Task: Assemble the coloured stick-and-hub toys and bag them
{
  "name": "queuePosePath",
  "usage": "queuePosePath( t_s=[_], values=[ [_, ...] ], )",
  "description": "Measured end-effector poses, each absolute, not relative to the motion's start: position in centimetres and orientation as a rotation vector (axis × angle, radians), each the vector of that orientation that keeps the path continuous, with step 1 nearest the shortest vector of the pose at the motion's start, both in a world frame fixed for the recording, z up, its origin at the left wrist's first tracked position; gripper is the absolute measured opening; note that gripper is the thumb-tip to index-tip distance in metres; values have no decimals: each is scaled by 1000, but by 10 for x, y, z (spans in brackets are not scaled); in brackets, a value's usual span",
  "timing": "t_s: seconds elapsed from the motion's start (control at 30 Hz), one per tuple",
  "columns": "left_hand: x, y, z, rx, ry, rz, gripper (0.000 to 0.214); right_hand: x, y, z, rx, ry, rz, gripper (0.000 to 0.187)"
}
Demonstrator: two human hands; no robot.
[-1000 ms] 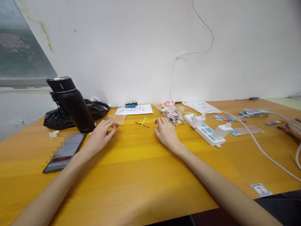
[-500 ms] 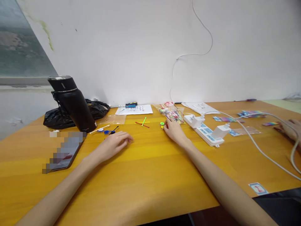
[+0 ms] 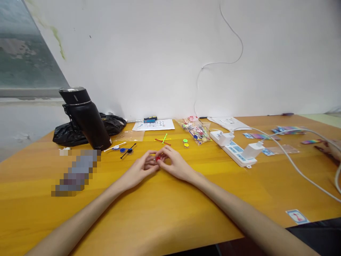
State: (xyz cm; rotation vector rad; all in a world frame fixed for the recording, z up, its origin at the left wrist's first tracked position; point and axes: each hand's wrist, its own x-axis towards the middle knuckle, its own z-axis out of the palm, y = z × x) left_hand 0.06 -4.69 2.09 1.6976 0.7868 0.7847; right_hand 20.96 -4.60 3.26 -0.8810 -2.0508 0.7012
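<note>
Over the middle of the table, my left hand (image 3: 140, 166) and my right hand (image 3: 176, 164) meet at the fingertips. Between them shows a small round red piece (image 3: 158, 159), partly covered by fingers. My right thumb and forefinger pinch it, and my left fingers curl around its other side. Just beyond lie crossed thin plastic sticks, one green (image 3: 164, 138) and one red (image 3: 167, 142), with a yellow one among them. Green (image 3: 185, 141) and yellow (image 3: 186, 145) round pieces sit to the right. Blue (image 3: 122, 150) and black (image 3: 129, 150) round pieces with sticks rest to the left.
A black bottle (image 3: 89, 121) stands left by a black plastic bag (image 3: 114, 124) and a pixelated flat object (image 3: 77, 174). A clear bag of colourful parts (image 3: 195, 129) and a white power strip (image 3: 231, 153) are right. Another person's hand (image 3: 330, 151) shows at the far right.
My right hand has come back from the green and yellow pieces to the middle, now with a red piece. My left hand has moved right to meet it.
</note>
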Motion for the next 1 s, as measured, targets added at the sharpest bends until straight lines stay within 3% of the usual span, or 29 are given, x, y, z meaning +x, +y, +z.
queuePosePath(
  t_s=[0.1,0.3,0.4,0.77,0.93,1.0],
  values=[
    [1,-44,18,1655,791,802,38,207,-47,29,-871,-2067,732,15],
    [2,-46,23,1608,820,761,37,235,-26,20,-1194,-2160,189,31],
    [2,-46,22,1629,833,745,37,241,-21,12,-1287,-2255,133,39],
    [1,-44,22,1579,799,779,35,230,-26,21,-1176,-2269,68,14],
    [0,-37,17,1425,826,861,45,229,-29,19,-1090,-2319,47,26],
    [0,-35,17,1327,849,918,47,229,-29,18,-1088,-2340,42,20]
  ],
)
